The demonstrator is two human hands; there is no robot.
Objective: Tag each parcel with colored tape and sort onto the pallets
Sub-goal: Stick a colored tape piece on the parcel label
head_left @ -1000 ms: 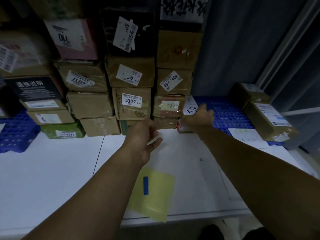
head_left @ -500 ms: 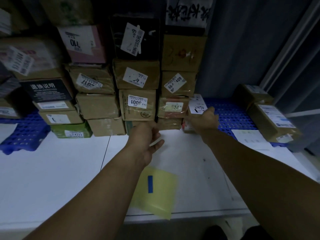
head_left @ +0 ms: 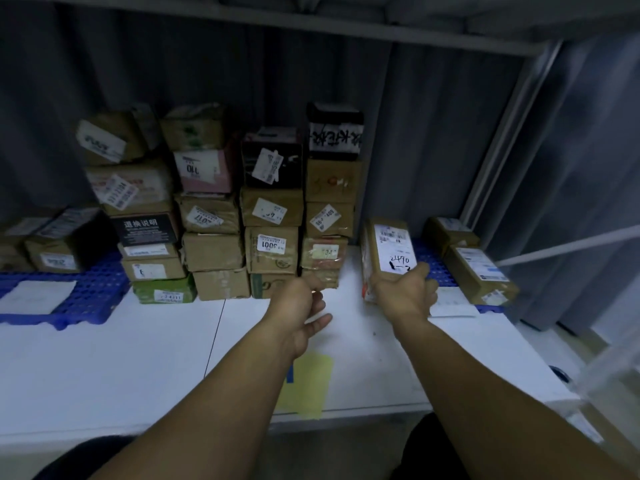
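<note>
My right hand (head_left: pixel 405 292) grips the near end of a flat brown parcel (head_left: pixel 388 251) with a white label marked 2490, held tilted up just right of the stack of parcels (head_left: pixel 270 220). My left hand (head_left: pixel 301 303) hovers above the white table (head_left: pixel 104 358) in front of the stack, fingers loosely curled, holding nothing that I can make out. A yellow sheet (head_left: pixel 308 382) carrying a strip of blue tape (head_left: pixel 290 374) lies at the table's front edge, partly under my left forearm.
A blue pallet (head_left: pixel 93 292) on the left carries a few parcels and a white paper. Another blue pallet (head_left: pixel 429 265) on the right holds two brown parcels (head_left: pixel 478 271) and a paper sheet (head_left: pixel 453 308). Grey curtain behind; a shelf frame post stands at right.
My right hand has pulled the labelled parcel out from beside the stack and tipped it up. The camera has tilted upward, showing more of the stack. My left hand stays put.
</note>
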